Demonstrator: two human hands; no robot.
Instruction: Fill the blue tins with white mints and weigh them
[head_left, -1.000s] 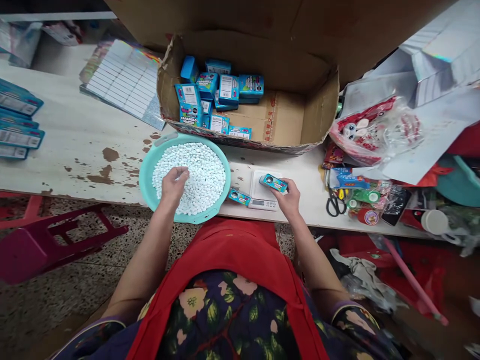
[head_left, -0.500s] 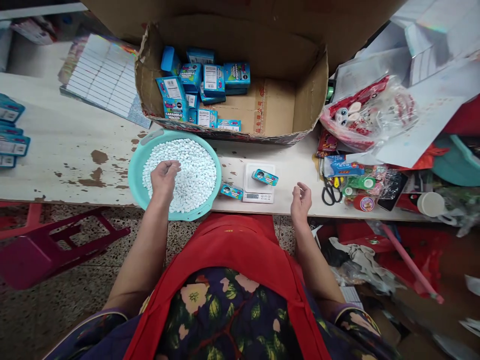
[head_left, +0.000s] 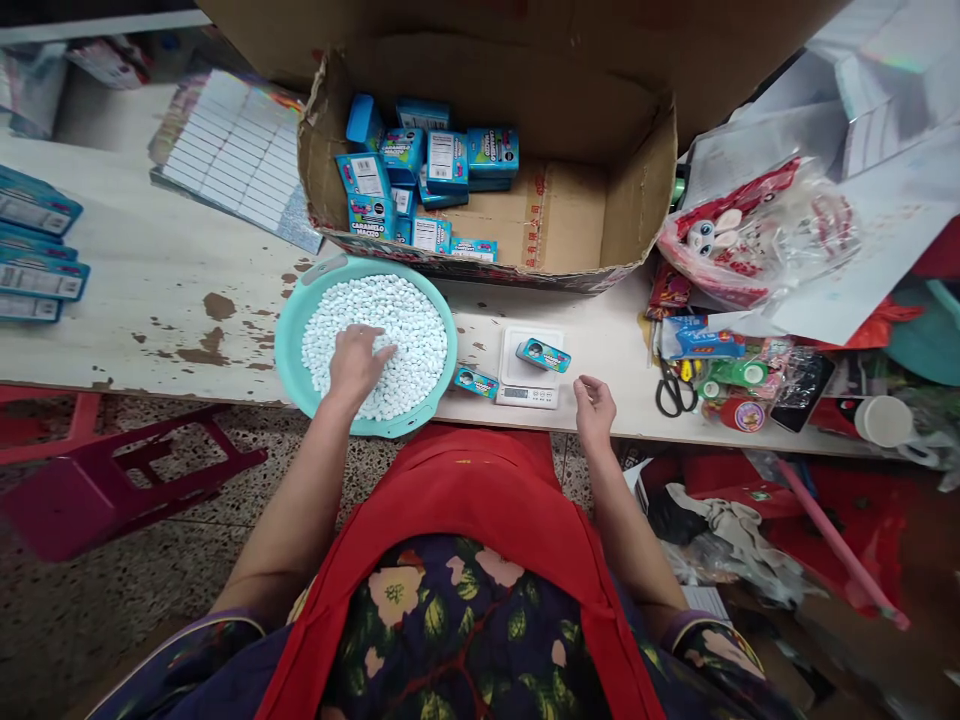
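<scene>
My left hand [head_left: 358, 363] is over the small white candies [head_left: 420, 345] in a turquoise basin [head_left: 289, 345], fingertips spread at the pile's surface. Nothing shows in its grasp. To the right, a blue candy box [head_left: 546, 355] lies on a white digital scale [head_left: 527, 397]. A second blue candy box [head_left: 477, 382] rests on the table between basin and scale. Just right of the scale hovers my right hand [head_left: 595, 410], its fingers loosely bent and apart, with no object visible in it.
Behind the basin stands a cardboard carton [head_left: 577, 220] holding several blue boxes [head_left: 448, 160]. More blue boxes [head_left: 37, 250] lie at far left. On the right are scissors [head_left: 676, 388], a plastic bag [head_left: 757, 235] and a paper cup [head_left: 883, 420]. A purple stool [head_left: 97, 490] stands below the table.
My left hand has gone from a pinch above the candies to spread fingers at their surface. My right hand has moved closer to the scale. The whole view has shifted slightly.
</scene>
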